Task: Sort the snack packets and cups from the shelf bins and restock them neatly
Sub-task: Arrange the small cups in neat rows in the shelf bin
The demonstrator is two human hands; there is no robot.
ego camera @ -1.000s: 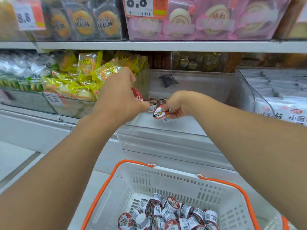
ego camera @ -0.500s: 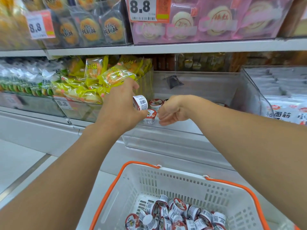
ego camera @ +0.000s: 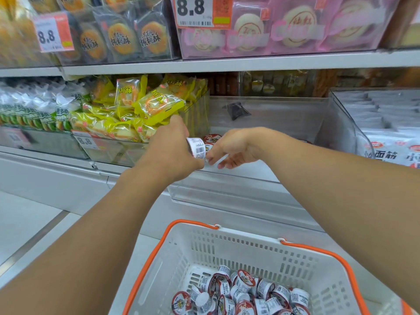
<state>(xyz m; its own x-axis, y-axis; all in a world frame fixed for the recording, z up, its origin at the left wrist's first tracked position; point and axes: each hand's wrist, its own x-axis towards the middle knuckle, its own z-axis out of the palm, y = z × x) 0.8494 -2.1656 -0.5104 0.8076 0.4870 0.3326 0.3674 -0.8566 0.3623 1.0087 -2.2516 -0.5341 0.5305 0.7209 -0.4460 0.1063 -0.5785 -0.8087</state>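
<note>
In the clear bin (ego camera: 261, 173), left hand (ego camera: 169, 153) grips one cup (ego camera: 196, 147).

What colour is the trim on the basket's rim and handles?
Orange, on an otherwise white basket; clearest in the head view, the only one.

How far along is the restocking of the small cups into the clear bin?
Barely begun: only a cup or two stand in the clear bin. In hand: the left hand holds a cup at the bin, the right hand beside it, fingers loose. Left: the pile of cups in the basket.
</note>
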